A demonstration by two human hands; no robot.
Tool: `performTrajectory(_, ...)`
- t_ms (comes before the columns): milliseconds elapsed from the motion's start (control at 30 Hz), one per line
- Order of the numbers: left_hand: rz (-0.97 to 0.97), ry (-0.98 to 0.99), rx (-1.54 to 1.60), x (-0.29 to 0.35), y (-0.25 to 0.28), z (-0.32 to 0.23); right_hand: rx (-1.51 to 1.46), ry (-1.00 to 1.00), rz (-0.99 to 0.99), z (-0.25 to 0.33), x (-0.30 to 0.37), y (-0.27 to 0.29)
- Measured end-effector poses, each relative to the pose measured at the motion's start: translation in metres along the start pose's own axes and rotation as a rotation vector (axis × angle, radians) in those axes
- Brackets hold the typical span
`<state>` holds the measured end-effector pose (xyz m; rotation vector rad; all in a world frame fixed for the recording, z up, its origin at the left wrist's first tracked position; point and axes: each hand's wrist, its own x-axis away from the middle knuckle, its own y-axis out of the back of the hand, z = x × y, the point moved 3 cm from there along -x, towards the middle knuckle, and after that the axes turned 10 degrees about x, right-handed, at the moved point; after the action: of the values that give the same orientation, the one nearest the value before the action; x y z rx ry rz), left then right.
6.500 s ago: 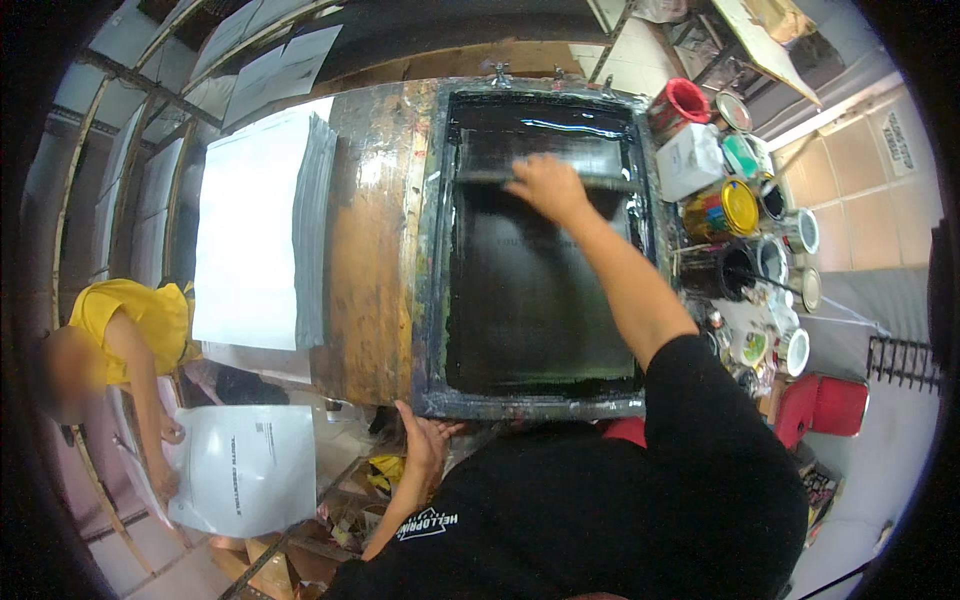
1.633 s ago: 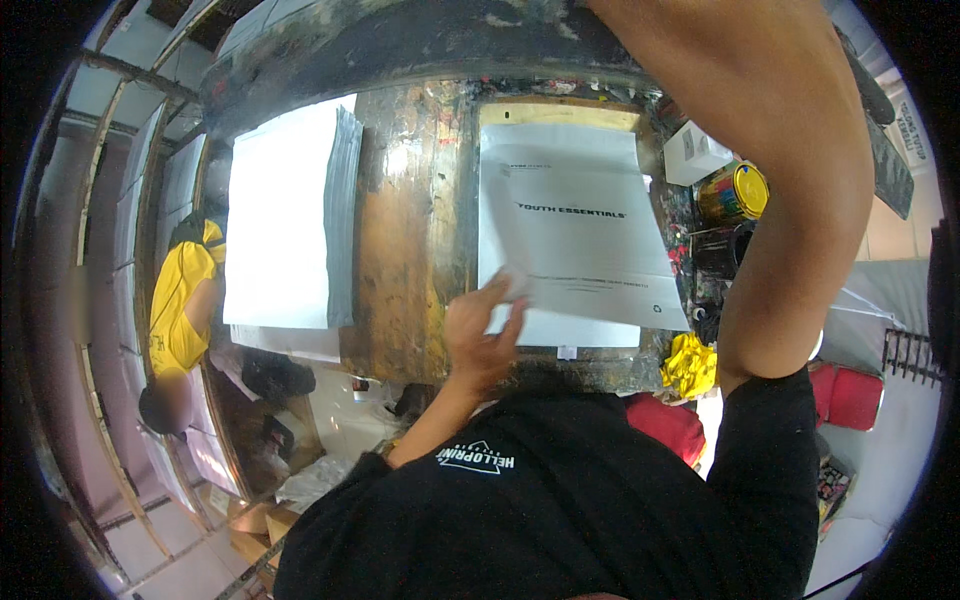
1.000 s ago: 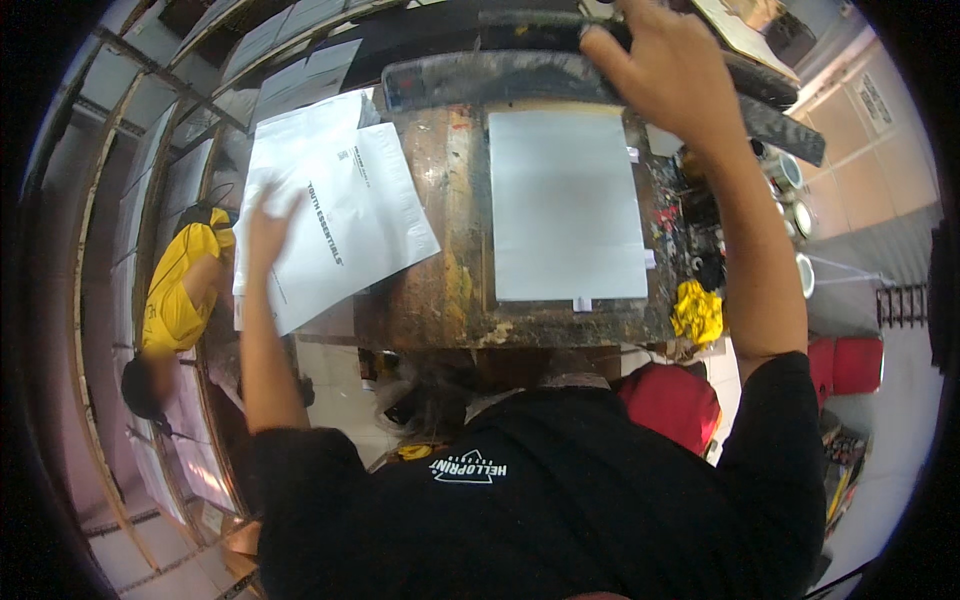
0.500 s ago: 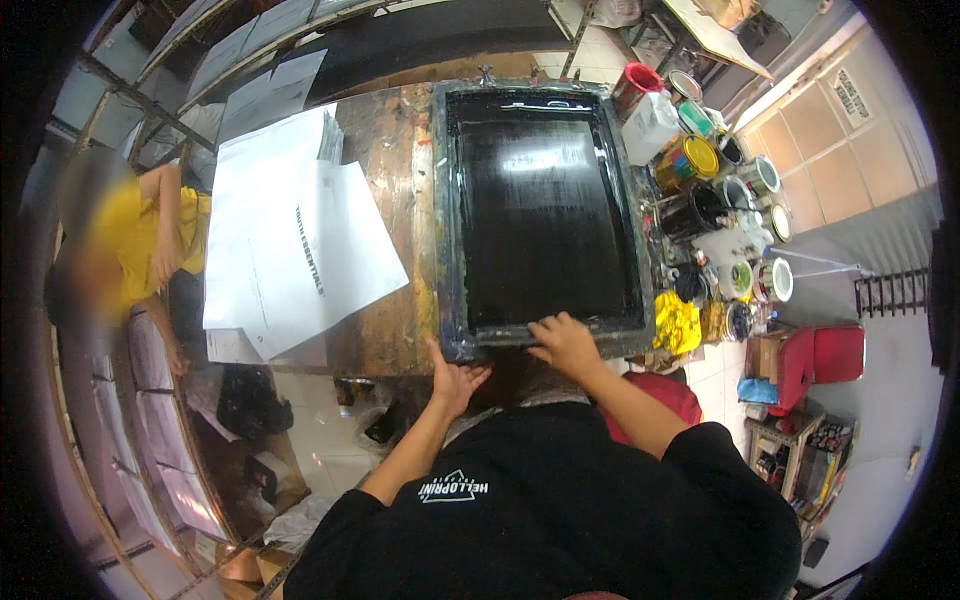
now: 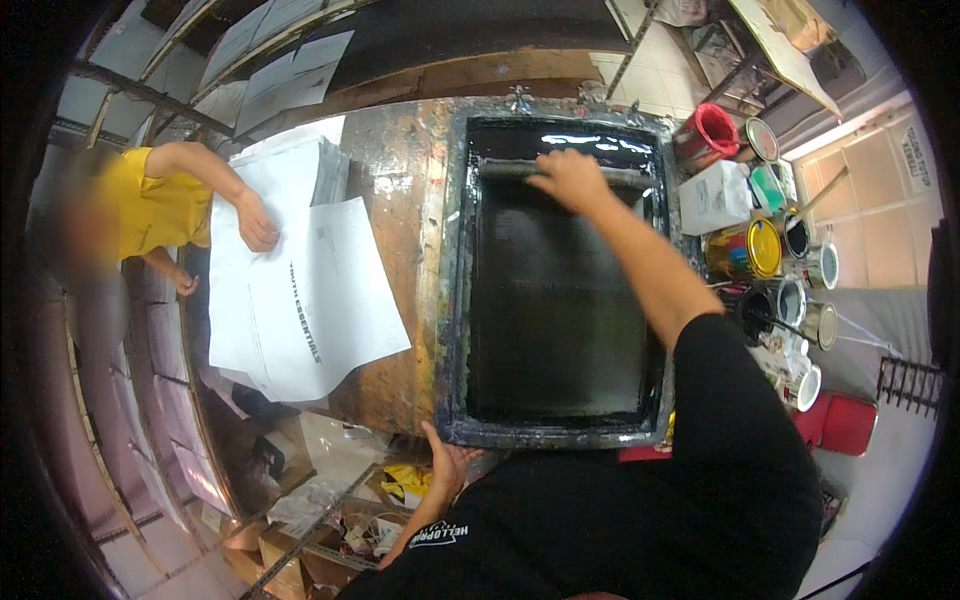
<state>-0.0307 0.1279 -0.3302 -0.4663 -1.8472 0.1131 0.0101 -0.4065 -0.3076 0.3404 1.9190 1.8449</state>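
Printed sheet (image 5: 350, 300) done, left of screen frame (image 5: 560, 438). Right hand (image 5: 572, 184) grips squeegee (image 5: 508, 171), far end; pass completion unclear. Left hand (image 5: 450, 464) unclenched, near-left corner.

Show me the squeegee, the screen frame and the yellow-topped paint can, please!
Squeegee (image 5: 508, 171): head view, on the left part of its bar.
Screen frame (image 5: 457, 290): head view, on its left side bar.
Yellow-topped paint can (image 5: 760, 248): head view, on its round yellow top.

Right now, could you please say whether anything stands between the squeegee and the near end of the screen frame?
Nothing visible does: the right hand holds the squeegee toward the far end, with dark mesh from there to the frame's near edge.
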Motion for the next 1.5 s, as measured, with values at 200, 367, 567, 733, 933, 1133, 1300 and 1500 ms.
performTrajectory(200, -0.07, -0.044, 0.065, 0.022, 0.006, 0.0, 0.006, 0.056, -0.045, -0.053, -0.066, 0.0)
performTrajectory(367, 0.036, -0.147, -0.081, 0.041, -0.002, -0.011, 0.08, 0.034, -0.099, -0.008, -0.008, -0.005)
performTrajectory(567, 0.332, -0.172, -0.126, 0.053, -0.002, -0.025, 0.009, -0.016, 0.01, 0.1, 0.159, 0.068)
performTrajectory(733, 0.451, -0.217, -0.088, 0.067, -0.006, -0.035, -0.053, -0.056, 0.173, 0.194, 0.281, 0.156)
performTrajectory(933, 0.966, -0.369, 0.078, 0.143, -0.05, -0.097, 0.048, -0.03, -0.156, 0.217, 0.273, 0.294)
performTrajectory(1133, 0.666, -1.024, -1.036, 0.106, -0.098, -0.083, 0.223, -0.09, -0.53, 0.188, 0.205, 0.367)
performTrajectory(1300, 0.02, -1.321, -1.881, -0.018, -0.046, 0.008, 0.163, -0.071, -0.509, 0.173, 0.171, 0.397)
performTrajectory(1500, 0.139, -1.05, -2.012, -0.014, -0.063, 0.018, -0.02, -0.208, -0.311, 0.158, 0.131, 0.435)
